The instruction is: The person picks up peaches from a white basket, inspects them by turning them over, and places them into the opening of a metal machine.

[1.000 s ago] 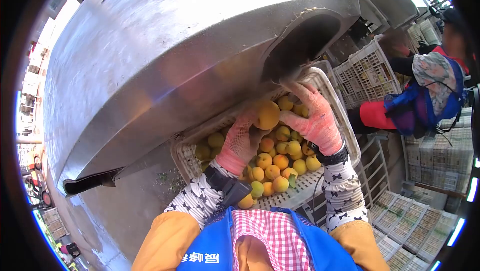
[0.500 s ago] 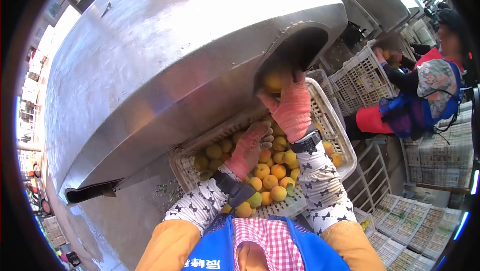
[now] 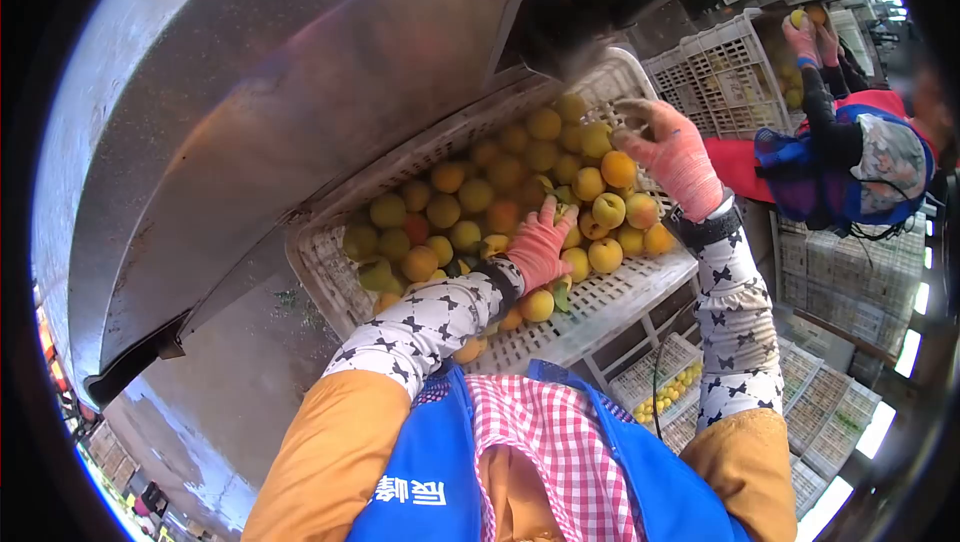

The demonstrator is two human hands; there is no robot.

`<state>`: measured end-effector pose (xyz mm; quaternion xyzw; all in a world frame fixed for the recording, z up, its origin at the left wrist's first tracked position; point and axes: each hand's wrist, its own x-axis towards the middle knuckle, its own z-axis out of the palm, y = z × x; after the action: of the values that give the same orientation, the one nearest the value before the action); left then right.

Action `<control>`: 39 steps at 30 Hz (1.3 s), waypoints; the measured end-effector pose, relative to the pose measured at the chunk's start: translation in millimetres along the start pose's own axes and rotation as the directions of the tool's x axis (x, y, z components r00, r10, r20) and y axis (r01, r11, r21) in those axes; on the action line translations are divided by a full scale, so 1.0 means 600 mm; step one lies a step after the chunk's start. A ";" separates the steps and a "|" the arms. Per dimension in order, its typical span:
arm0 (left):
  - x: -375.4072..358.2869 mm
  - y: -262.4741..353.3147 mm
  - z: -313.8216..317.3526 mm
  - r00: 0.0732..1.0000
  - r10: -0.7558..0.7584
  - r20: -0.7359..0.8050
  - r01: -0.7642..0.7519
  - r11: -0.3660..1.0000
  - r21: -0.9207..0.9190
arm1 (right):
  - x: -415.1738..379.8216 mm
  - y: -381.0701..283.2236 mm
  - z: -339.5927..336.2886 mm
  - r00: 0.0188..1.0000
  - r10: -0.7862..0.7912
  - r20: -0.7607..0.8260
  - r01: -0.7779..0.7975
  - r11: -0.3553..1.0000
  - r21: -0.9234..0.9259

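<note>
A white plastic crate (image 3: 625, 307) with slotted walls holds many yellow-orange peaches (image 3: 605, 255), some with green leaves. My left hand (image 3: 540, 247), in a pink glove, rests on the peaches near the crate's front side, fingers spread. Over the crate's right end is my right hand (image 3: 680, 157), gloved likewise. Its thumb and fingers are curved and apart beside an orange peach (image 3: 618, 169), with nothing visible between them. Behind the crate, a large metal housing (image 3: 300, 92) has a dark opening (image 3: 590, 2) above the crate's back edge.
At right, a co-worker in a blue vest (image 3: 830, 157) lifts gloved hands (image 3: 805, 42) with fruit above another crate (image 3: 725, 77). Below my right arm, a lower crate (image 3: 670, 382) contains small yellow fruit. More stacked crates (image 3: 845, 277) stand at far right.
My right hand has come away from the dark opening, where a peach was beside it, to the crate's right end. My left hand's fingers have spread on the peaches. The view has shifted.
</note>
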<state>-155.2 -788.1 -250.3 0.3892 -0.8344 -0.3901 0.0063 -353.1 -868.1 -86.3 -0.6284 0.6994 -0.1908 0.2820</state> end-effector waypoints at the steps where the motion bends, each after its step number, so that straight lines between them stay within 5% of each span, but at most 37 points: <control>1: 0.016 0.002 0.000 1.000 0.007 -0.003 -0.007 1.000 -0.006 | -0.027 0.017 0.011 0.986 0.096 0.135 -0.072 0.982 -0.173; 3: 0.051 -0.003 -0.005 0.996 0.023 0.089 -0.024 1.000 0.014 | -0.063 0.025 0.059 0.906 0.314 0.285 -0.104 0.816 -0.568; 5: 0.073 0.003 -0.013 0.987 0.063 0.148 -0.079 0.991 0.110 | -0.078 0.038 0.111 0.812 0.493 0.312 -0.141 0.684 -0.716; 7: 0.084 0.001 -0.007 0.958 0.136 0.254 -0.187 0.965 0.186 | -0.078 0.069 0.145 0.809 0.506 0.300 -0.128 0.649 -0.750; 9: 0.069 -0.016 -0.020 0.949 0.161 0.272 -0.199 0.972 0.121 | -0.076 0.078 0.143 0.824 0.456 0.337 -0.133 0.733 -0.667; 11: 0.044 -0.039 -0.050 0.890 0.186 0.416 -0.023 0.930 -0.366 | -0.094 0.061 0.100 0.916 0.321 0.241 -0.235 0.916 -0.325; 13: -0.006 0.009 -0.116 0.743 0.117 0.659 -0.102 0.993 -0.061 | -0.106 0.047 0.073 0.992 0.099 0.079 -0.100 0.995 0.008; 15: -0.049 0.019 -0.082 0.690 0.148 0.708 -0.319 0.941 0.115 | -0.100 -0.002 0.053 1.000 0.001 -0.022 0.001 0.997 0.078; 16: -0.066 0.024 -0.059 0.745 0.181 0.642 -0.350 0.925 0.145 | -0.087 -0.028 0.044 0.987 -0.097 -0.127 0.113 0.986 0.125; 19: -0.088 0.030 -0.010 0.821 0.196 0.536 -0.398 0.870 0.292 | -0.041 -0.100 0.030 0.923 -0.242 -0.300 0.278 0.957 0.083; 22: -0.126 0.016 -0.001 0.891 0.254 0.377 -0.385 0.863 0.328 | 0.024 -0.147 0.034 0.866 -0.306 -0.396 0.277 0.952 -0.131; 23: -0.129 0.027 0.000 0.901 0.093 0.424 -0.237 0.924 0.302 | 0.044 -0.152 0.041 0.857 -0.285 -0.430 0.212 0.954 -0.211; 26: -0.106 0.021 -0.032 0.824 0.032 0.566 -0.202 0.949 0.240 | 0.069 -0.149 0.060 0.846 -0.279 -0.454 0.207 0.957 -0.203; 29: -0.100 -0.021 -0.077 0.923 0.030 0.385 0.129 0.915 -0.382 | 0.095 -0.151 0.064 0.839 -0.290 -0.461 0.258 0.957 -0.132; 32: -0.093 -0.026 -0.173 0.941 -0.163 0.297 0.338 0.509 -0.791 | 0.155 -0.149 0.097 0.826 -0.285 -0.487 0.120 0.932 -0.342; 34: -0.087 -0.044 -0.207 0.963 -0.175 0.204 0.233 0.166 -0.958 | 0.182 -0.157 0.087 0.742 -0.319 -0.589 0.173 0.941 -0.291; 35: -0.092 -0.045 -0.231 0.960 -0.183 0.211 0.241 0.162 -0.957 | 0.157 -0.165 0.073 0.748 -0.313 -0.585 0.173 0.943 -0.283; 37: -0.095 -0.031 -0.288 0.995 -0.064 0.079 0.084 0.080 -0.993 | 0.079 -0.167 0.027 0.838 -0.099 -0.537 0.349 0.854 0.386; 39: -0.094 -0.011 -0.316 0.997 -0.076 0.015 0.022 0.082 -0.996 | 0.010 -0.155 0.024 0.932 -0.227 -0.281 0.325 0.867 0.377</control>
<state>-52.2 -876.3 -106.5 0.3175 -0.3364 -0.8439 0.2719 -272.6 -885.5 -40.8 -0.6215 0.5722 -0.4450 0.2972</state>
